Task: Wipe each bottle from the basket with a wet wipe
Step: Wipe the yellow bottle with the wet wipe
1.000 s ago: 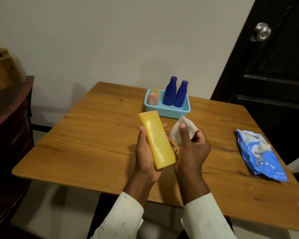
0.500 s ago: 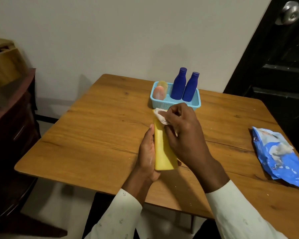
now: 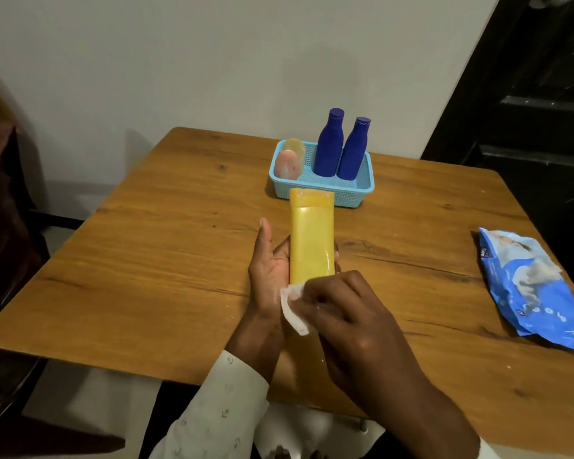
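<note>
I am cradling the yellow tube in my half-open left hand, its long axis pointing away toward the basket, while my right hand is pinching the wet wipe at its near end.

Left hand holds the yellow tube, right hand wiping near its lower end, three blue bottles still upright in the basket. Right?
Not quite: the head view shows two blue bottles upright in the basket, not three. The rest stands: the left hand holds the yellow tube, and the right hand presses the wet wipe near its lower end.
</note>
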